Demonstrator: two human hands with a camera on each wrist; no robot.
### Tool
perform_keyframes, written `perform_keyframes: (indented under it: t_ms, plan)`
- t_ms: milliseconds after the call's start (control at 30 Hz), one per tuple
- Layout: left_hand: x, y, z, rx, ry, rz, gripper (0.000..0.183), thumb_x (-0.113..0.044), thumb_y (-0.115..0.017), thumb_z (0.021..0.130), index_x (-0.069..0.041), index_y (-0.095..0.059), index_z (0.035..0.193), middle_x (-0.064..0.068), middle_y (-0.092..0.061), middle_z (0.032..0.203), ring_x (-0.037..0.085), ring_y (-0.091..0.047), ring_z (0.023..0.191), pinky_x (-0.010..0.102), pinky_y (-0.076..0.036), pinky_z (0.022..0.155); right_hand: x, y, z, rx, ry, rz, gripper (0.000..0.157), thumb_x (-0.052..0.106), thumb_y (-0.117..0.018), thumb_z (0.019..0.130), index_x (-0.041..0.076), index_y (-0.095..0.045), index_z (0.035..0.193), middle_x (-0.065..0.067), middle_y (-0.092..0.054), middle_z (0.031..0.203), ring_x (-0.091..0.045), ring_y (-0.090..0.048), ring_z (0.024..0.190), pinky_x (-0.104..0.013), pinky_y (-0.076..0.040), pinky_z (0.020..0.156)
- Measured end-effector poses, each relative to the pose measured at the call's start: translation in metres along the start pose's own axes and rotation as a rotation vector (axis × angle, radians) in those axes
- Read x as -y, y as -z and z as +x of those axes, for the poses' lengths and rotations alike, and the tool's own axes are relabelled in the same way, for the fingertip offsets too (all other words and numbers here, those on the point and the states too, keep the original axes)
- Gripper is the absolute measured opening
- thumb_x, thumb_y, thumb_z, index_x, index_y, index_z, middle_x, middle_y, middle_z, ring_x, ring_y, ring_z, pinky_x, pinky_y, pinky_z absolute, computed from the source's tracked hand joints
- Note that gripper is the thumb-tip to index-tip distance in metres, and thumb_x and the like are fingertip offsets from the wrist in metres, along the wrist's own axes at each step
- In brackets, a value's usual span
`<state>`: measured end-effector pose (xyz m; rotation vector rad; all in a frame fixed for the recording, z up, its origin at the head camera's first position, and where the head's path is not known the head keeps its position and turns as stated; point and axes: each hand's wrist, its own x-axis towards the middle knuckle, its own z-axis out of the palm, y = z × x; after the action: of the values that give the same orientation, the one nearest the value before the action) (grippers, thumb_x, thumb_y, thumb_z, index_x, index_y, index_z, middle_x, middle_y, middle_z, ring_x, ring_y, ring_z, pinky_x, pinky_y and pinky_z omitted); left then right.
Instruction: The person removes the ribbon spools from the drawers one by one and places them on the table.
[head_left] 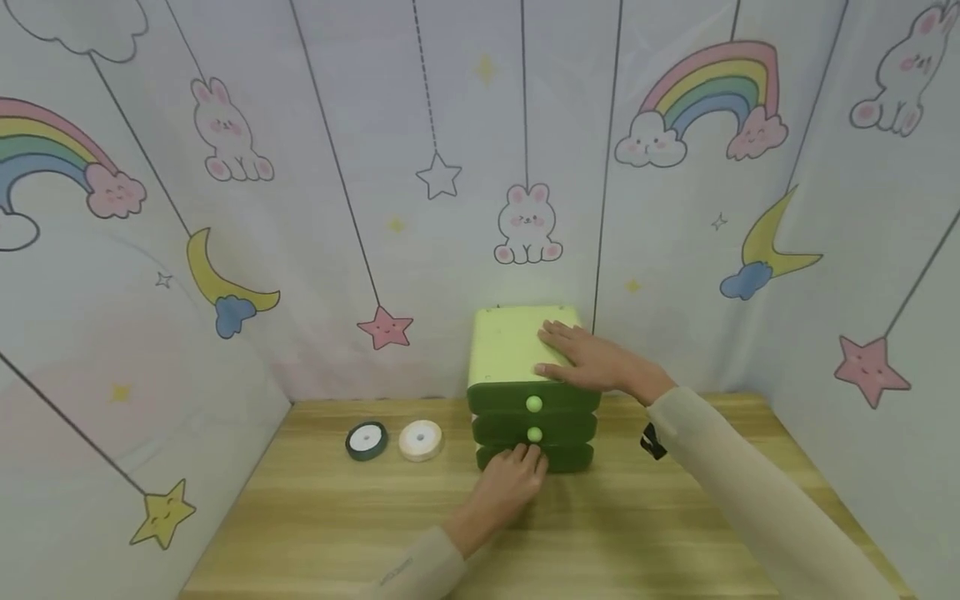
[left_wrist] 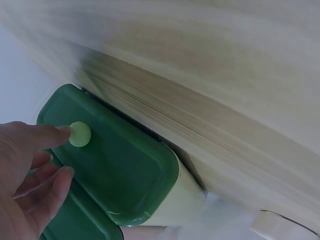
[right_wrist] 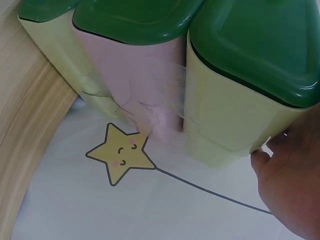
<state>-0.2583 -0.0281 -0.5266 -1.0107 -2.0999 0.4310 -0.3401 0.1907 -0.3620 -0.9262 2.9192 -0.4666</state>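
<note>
A small three-drawer cabinet (head_left: pixel 504 342) stands at the back of the table, with a light yellow-green top and dark green drawer fronts. My right hand (head_left: pixel 596 360) rests on its top with fingers extended; the right wrist view shows that hand (right_wrist: pixel 292 175) by the end yellow-green section. Low at the front, my left hand (head_left: pixel 506 485) reaches the bottom drawer (head_left: pixel 573 458). In the left wrist view one straight digit touches its round pale-green knob (left_wrist: pixel 80 134), while the other fingers bend loosely beside it, apart from the knob. All three drawer fronts stand roughly in line.
Left of the cabinet lie two ribbon-like rolls, one dark green (head_left: pixel 367 440) and one cream (head_left: pixel 420 439). A small black object (head_left: pixel 652 442) lies to the right, partly behind the right sleeve. A printed curtain (head_left: pixel 450 275) hangs behind the wooden table (head_left: pixel 315 508) and along both sides.
</note>
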Motion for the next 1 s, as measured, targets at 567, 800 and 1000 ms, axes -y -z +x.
perform_keyframes:
  t_ms: [567, 800, 1000]
  plan:
    - [-0.001, -0.017, 0.005, 0.04, -0.068, 0.039, 0.015, -0.015, -0.083, 0.083, -0.019, -0.077, 0.096, -0.005, -0.069, 0.091, 0.006, -0.066, 0.079, 0.016, -0.051, 0.056, -0.001, 0.0, 0.001, -0.012, 0.013, 0.003, 0.083, 0.06, -0.047, 0.107, 0.006, -0.025, 0.166, -0.015, -0.016, 0.176, -0.034, -0.014, 0.165, -0.052, -0.012, 0.135]
    - [0.002, -0.022, 0.005, 0.054, -0.089, 0.041, 0.01, -0.014, -0.081, 0.085, -0.02, -0.075, 0.091, -0.006, -0.066, 0.087, 0.005, -0.064, 0.076, 0.017, -0.048, 0.052, -0.003, 0.0, 0.002, -0.01, 0.008, -0.007, 0.084, 0.062, -0.046, 0.106, 0.007, -0.025, 0.166, -0.014, -0.016, 0.177, -0.033, -0.014, 0.165, -0.053, -0.013, 0.135]
    - [0.002, -0.023, 0.006, 0.053, -0.094, 0.053, 0.008, -0.018, -0.082, 0.088, -0.018, -0.075, 0.092, -0.005, -0.068, 0.091, 0.006, -0.066, 0.08, 0.016, -0.05, 0.057, -0.003, 0.0, 0.002, -0.012, 0.004, -0.01, 0.084, 0.062, -0.046, 0.106, 0.008, -0.026, 0.166, -0.013, -0.017, 0.176, -0.033, -0.015, 0.165, -0.052, -0.014, 0.135]
